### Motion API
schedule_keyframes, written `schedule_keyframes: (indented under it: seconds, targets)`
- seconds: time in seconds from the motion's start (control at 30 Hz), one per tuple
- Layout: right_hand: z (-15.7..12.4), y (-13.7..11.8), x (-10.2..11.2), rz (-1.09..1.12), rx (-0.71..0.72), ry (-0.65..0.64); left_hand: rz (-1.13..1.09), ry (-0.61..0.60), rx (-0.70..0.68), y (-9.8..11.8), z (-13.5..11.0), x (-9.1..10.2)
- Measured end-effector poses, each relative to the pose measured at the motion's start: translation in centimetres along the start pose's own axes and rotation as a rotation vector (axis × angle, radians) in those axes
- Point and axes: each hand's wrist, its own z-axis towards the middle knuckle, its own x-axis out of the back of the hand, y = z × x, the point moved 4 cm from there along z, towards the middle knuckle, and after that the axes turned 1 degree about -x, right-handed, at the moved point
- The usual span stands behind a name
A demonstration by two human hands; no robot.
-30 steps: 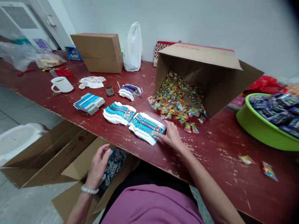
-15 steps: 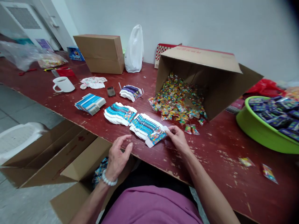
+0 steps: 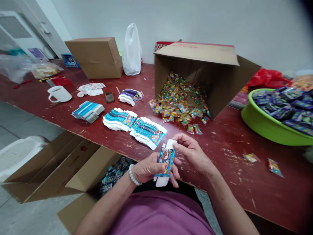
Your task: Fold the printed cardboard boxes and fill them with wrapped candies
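Head view, lower centre of the frame: both hands hold one small printed carton (image 3: 166, 161) just above the near edge of the bench (image 3: 232, 143). The left hand (image 3: 149, 168) curls closed round its lower half, and the right hand (image 3: 193, 153) pinches the white top flap between thumb and fingertips. The carton looks partway from flat to box shape, so this reads as the forming step. Squaring it would call for pressing the side creases against a firm left grip. A stack of flat cartons (image 3: 148, 132) lies just beyond.

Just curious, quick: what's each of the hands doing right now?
Left hand: closed on the small blue carton.
Right hand: pinching that carton's white flap.
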Motion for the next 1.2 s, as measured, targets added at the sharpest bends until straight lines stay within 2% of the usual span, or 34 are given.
schedule_keyframes:
  seconds: [0.17,0.37,0.57,0.67,0.77,0.83,0.9,0.97,1.07,1.13,1.2]
  targets:
    - [-1.7,0.0,-0.7,0.126,-0.040,-0.035,0.121,0.080,-0.040,0.3,0.5,-0.6]
    - [-3.1,0.1,-1.3,0.166,-0.076,-0.081,0.220,0.182,-0.071,0.4,1.1,-1.0]
    - [-3.5,1.2,-0.7,0.176,-0.099,-0.018,0.250,0.304,-0.086,-0.2,1.6,-1.2]
    - [-3.4,2.0,-0.3,0.126,-0.096,0.063,0.244,0.351,-0.099,-0.5,1.7,-1.0]
    - [-3.1,1.6,0.6,-0.062,0.052,0.209,0.323,0.374,-0.130,-0.1,1.7,-0.8]
    - [-2.9,1.0,1.1,-0.181,0.130,0.268,0.430,0.440,-0.180,0.5,1.6,-0.5]
    - [-2.7,0.8,1.4,-0.243,0.125,0.297,0.486,0.548,-0.275,1.0,1.3,-0.3]
    - [-2.5,1.0,1.4,-0.221,0.088,0.302,0.471,0.635,-0.358,1.1,1.0,-0.2]
    - [-2.5,1.7,1.0,-0.071,0.082,0.341,0.447,0.676,-0.424,0.7,0.9,-0.3]
    - [-2.6,2.1,0.7,-0.009,0.124,0.398,0.450,0.689,-0.466,0.5,0.8,-0.4]
    - [-2.8,2.4,0.4,-0.038,0.187,0.408,0.436,0.696,-0.482,0.5,0.8,-0.3]
